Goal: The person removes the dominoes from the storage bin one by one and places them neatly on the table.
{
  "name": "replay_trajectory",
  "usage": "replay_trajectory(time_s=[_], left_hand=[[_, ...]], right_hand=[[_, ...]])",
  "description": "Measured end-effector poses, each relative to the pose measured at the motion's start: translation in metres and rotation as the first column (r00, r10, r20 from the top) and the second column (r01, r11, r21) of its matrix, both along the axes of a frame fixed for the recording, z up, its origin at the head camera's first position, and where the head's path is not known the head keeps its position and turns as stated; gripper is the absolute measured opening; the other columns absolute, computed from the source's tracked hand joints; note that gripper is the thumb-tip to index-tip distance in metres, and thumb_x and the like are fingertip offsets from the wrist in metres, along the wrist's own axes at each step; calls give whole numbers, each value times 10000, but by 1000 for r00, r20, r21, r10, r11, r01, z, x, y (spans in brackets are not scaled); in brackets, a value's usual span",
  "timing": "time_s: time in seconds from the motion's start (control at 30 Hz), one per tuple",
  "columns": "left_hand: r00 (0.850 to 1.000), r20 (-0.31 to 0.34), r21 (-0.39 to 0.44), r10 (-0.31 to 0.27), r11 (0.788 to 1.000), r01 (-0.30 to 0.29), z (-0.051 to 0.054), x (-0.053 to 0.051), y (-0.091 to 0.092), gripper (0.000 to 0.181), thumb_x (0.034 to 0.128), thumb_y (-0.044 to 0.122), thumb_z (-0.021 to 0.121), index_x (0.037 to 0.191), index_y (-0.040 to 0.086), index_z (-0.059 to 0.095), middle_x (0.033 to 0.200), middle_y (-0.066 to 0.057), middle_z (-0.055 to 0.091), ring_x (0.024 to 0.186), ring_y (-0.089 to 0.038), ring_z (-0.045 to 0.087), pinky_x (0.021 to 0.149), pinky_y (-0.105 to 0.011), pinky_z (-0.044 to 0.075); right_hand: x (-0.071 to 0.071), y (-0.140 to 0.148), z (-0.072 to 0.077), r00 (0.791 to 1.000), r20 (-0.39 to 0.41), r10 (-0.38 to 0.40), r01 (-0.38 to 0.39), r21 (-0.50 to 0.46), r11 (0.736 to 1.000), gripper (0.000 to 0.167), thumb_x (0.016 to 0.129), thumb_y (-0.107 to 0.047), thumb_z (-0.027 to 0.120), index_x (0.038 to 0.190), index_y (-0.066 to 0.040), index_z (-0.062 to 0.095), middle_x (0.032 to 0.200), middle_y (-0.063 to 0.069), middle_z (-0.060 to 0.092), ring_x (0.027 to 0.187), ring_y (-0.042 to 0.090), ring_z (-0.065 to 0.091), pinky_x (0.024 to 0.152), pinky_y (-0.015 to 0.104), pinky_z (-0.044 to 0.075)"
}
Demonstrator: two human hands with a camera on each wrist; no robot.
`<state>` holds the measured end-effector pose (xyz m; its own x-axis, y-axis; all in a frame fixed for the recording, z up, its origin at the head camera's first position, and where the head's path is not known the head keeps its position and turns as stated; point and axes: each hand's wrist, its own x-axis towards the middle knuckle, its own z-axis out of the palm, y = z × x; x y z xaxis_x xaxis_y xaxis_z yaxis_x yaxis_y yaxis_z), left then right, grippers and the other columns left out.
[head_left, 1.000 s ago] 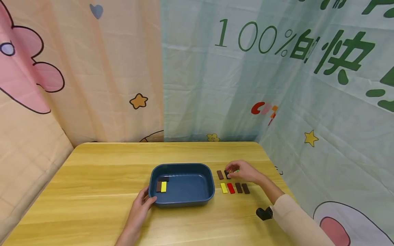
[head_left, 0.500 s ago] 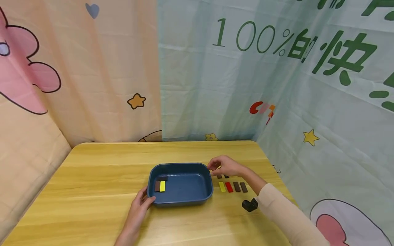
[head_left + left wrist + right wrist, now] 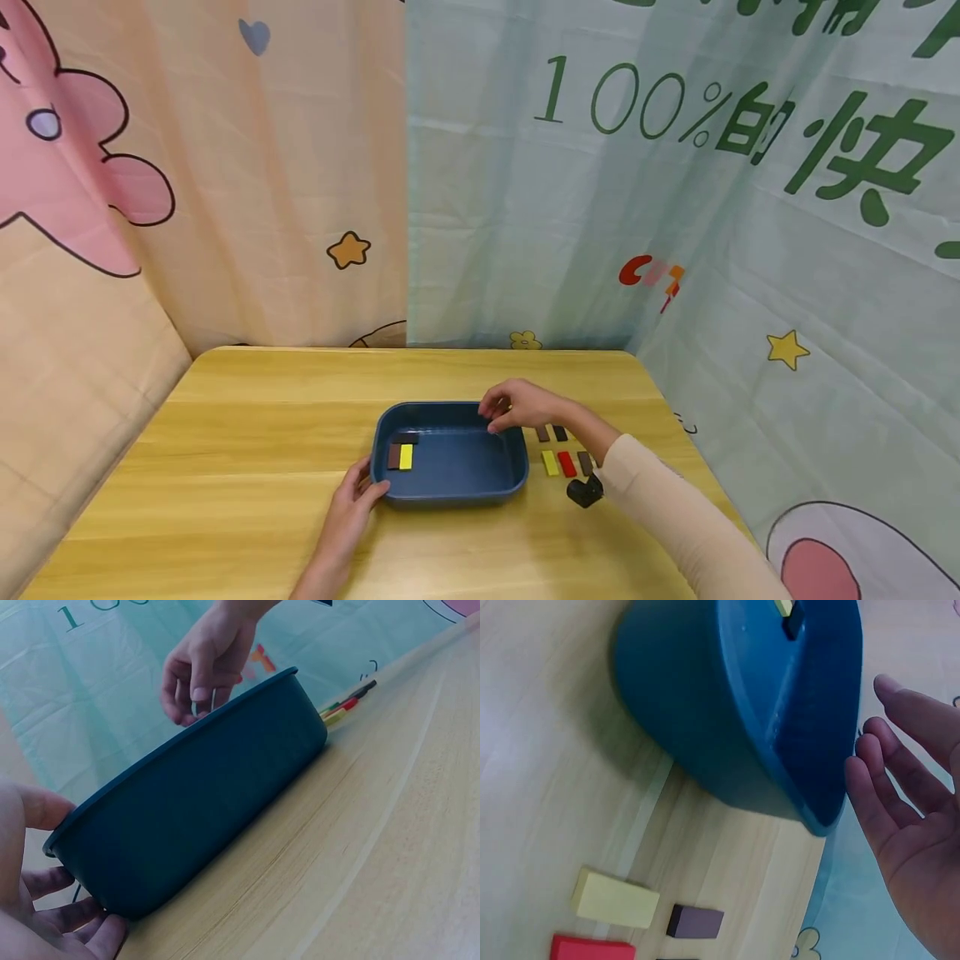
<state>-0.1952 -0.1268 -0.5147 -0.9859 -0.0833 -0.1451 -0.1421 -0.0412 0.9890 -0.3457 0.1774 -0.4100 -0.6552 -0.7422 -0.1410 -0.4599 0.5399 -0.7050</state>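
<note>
A deep blue plastic tray [image 3: 450, 502] stands on the table, its left end gripped by my left hand [image 3: 347, 508]. In the left wrist view the thumb lies over the rim and the fingers bend beneath the corner. Inside, at the left, lie a black block [image 3: 406, 437], a brown block [image 3: 393, 457] and a yellow block [image 3: 406, 457]. My right hand [image 3: 521, 403] hovers over the tray's back right corner with bent fingers. Thumb and fingertips stand apart in the right wrist view [image 3: 922, 795]; whether anything is tucked between them is hidden.
Right of the tray lie several flat blocks: brown [image 3: 543, 434], black [image 3: 560, 433], yellow [image 3: 551, 463], red [image 3: 567, 464] and another brown one, partly behind the forearm. A black device [image 3: 585, 492] sits at the right wrist. Printed curtains [image 3: 487, 167] hang behind the wooden table [image 3: 247, 467].
My right hand has moved left from the blocks on the table to above the tray's right end. The left hand keeps its grip on the tray. The view has shifted slightly.
</note>
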Motion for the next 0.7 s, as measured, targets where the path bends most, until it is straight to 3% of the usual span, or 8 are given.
replay_trajectory(time_s=[0.17, 0.47, 0.7], left_hand=[[1000, -4, -8, 5, 1000, -5, 0, -1, 0, 579, 1052, 117, 583, 1546, -73, 348, 1567, -305, 351, 1423, -463, 377, 1134, -462, 395], [1000, 13, -3, 15, 1000, -15, -3, 4, -3, 589, 1049, 119, 586, 1548, -77, 341, 1574, -315, 340, 1441, -471, 354, 1155, -525, 346], [1000, -3, -22, 18, 1000, -18, -2, 2, -4, 582, 1048, 142, 606, 1531, -83, 372, 1546, -304, 389, 1409, -465, 398, 1141, -495, 382]], right_hand=[[-6, -17, 3, 999, -10, 53, -53, 48, 997, 268, 925, -38, 773, 1171, 43, 704, 1124, 200, 705, 930, 124, 688, 823, 271, 582], [-15, -47, 3, 981, -13, 195, -191, 146, 971, 280, 913, -68, 796, 1179, -29, 719, 1054, -3, 696, 931, 70, 650, 859, 228, 545], [-18, -67, 5, 962, 19, 272, -269, 214, 939, 321, 919, -27, 775, 1229, 15, 701, 1142, 109, 703, 986, 129, 661, 856, 225, 543]])
